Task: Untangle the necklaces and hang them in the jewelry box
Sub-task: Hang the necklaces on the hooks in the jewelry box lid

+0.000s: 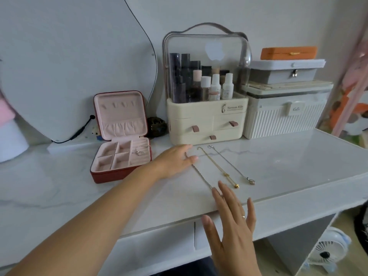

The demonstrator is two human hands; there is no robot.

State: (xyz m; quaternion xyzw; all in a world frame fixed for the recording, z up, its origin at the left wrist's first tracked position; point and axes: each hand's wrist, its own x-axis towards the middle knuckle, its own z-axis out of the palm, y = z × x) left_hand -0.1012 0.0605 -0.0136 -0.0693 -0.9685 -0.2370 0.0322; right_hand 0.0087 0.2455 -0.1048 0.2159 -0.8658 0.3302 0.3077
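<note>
Three necklaces lie stretched out side by side on the white marble table (288,168): a twisted silver chain (201,176), a gold necklace (217,168) and a thin silver necklace (231,163) with a small pendant. My left hand (175,161) lies flat with straight fingers at the top end of the twisted chain. My right hand (231,218) hovers open, its fingertips at that chain's lower end. The red jewelry box (121,136) stands open at the left, pink inside, with a row of hooks in its lid and a ring in its tray.
A cream cosmetics organizer (207,92) with a clear cover stands behind the necklaces. Stacked white, grey and orange boxes (286,108) sit to its right. A curved mirror (69,66) leans at the back left. A small fan (328,253) stands below the table's right edge.
</note>
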